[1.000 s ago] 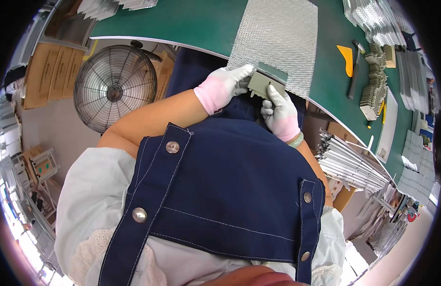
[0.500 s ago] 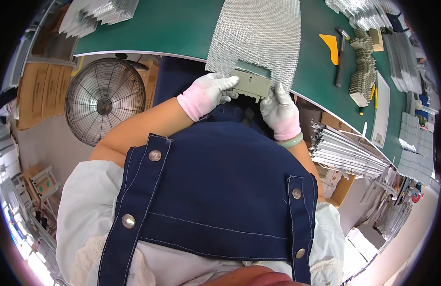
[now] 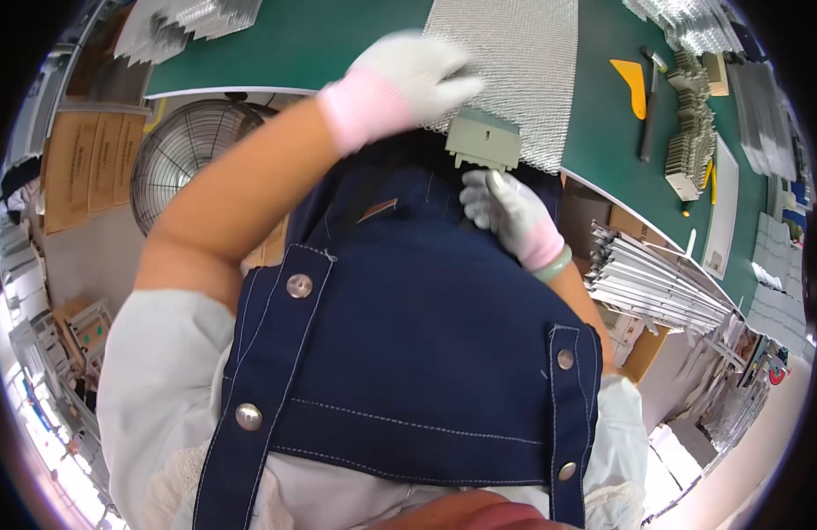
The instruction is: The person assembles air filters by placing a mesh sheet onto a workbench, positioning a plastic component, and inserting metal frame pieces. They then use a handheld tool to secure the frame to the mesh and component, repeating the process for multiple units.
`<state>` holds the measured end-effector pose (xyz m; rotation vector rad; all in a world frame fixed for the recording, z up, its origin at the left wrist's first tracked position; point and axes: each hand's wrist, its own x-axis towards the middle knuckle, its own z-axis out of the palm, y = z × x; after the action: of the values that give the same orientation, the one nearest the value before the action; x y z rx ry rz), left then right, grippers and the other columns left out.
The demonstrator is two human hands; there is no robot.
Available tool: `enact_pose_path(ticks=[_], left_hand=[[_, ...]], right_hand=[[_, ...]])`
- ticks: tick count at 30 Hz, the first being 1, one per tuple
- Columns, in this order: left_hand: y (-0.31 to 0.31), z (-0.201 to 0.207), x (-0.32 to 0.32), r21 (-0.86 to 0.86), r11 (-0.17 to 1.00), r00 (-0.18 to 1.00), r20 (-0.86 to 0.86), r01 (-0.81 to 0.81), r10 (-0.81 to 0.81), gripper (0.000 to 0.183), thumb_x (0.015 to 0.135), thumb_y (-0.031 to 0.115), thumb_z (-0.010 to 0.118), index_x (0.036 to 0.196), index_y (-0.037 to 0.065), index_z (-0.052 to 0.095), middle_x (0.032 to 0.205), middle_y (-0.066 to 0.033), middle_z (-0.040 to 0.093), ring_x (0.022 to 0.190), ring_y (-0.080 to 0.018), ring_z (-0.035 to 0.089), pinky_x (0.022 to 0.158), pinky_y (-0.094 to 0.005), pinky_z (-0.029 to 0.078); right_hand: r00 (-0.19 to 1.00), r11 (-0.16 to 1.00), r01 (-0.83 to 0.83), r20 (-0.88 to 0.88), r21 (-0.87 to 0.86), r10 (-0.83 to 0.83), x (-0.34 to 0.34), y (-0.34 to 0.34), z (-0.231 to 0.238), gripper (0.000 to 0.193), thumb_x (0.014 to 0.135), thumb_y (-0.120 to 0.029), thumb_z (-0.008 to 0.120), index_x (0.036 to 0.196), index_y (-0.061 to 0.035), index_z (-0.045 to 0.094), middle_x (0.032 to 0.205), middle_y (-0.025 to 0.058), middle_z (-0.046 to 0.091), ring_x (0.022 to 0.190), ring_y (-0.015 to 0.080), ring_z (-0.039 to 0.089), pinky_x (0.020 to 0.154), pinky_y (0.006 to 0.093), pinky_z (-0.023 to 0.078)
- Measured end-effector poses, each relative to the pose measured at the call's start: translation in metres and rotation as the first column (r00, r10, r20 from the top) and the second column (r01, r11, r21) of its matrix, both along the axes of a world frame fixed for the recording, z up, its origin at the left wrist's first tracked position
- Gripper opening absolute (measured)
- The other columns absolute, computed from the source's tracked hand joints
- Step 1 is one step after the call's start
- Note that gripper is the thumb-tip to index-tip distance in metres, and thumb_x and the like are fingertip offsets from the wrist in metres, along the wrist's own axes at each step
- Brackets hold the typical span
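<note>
A grey-green piece with a small slot and tabs along its lower edge rests at the near end of a silvery honeycomb-like metal mesh panel. My right hand, in a white glove with a pink cuff, is just below the piece. Its thumb tip is close to the tabs; whether it touches them I cannot tell. The fingers are loosely bent and slightly apart, with nothing visible in them. My left hand, gloved alike and blurred, is over the panel's left edge. Its thumb and fingers are apart and nothing shows between them.
On the green table, a yellow scraper, a hammer and a row of stacked grey-green pieces lie to the right. A black fan stands at left. Metal strips are stacked below the table's right edge.
My left hand has let go of the grey-green piece and moved up and away over the panel. My right hand has slipped from the piece's right side to below it.
</note>
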<state>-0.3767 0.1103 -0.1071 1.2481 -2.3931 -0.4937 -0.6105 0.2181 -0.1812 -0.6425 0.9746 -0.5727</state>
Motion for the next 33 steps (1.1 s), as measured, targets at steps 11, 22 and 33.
enact_pose_path(ticks=[11, 22, 33], left_hand=[[-0.063, -0.057, -0.027, -0.295, 0.894, 0.904, 0.367, 0.338, -0.22, 0.061, 0.089, 0.054, 0.06, 0.145, 0.033, 0.047, 0.154, -0.0107, 0.038, 0.142, -0.039, 0.032, 0.118, -0.0537, 0.022], [-0.02, -0.061, -0.032, -0.295, 0.902, 0.923, 0.315, 0.315, -0.22, 0.054, 0.094, 0.048, 0.053, 0.144, 0.028, 0.048, 0.152, -0.0118, 0.039, 0.142, -0.0387, 0.03, 0.117, -0.0548, 0.022], [-0.027, -0.061, -0.041, -0.288, 0.902, 0.912, 0.351, 0.321, -0.212, 0.053, 0.095, 0.043, 0.052, 0.145, 0.026, 0.046, 0.153, -0.0144, 0.038, 0.142, -0.041, 0.03, 0.116, -0.0576, 0.022]], right_hand=[[0.893, 0.894, 0.448, 0.06, -0.006, -0.446, 0.051, -0.019, 0.002, 0.039, 0.1, -0.04, 0.056, 0.111, -0.0023, 0.056, 0.083, 0.0098, 0.063, 0.067, 0.0132, 0.058, 0.06, 0.0251, 0.048], [0.917, 0.898, 0.391, 0.003, 0.201, -0.4, 0.032, 0.011, 0.014, 0.049, 0.098, -0.047, 0.057, 0.111, 0.0006, 0.055, 0.081, 0.01, 0.062, 0.065, 0.0142, 0.056, 0.06, 0.0265, 0.046], [0.866, 0.863, 0.501, 0.025, -0.066, -0.5, 0.036, 0.007, -0.015, 0.049, 0.098, -0.046, 0.057, 0.112, 0.0013, 0.058, 0.086, 0.0145, 0.065, 0.069, 0.0143, 0.059, 0.061, 0.0268, 0.049]])
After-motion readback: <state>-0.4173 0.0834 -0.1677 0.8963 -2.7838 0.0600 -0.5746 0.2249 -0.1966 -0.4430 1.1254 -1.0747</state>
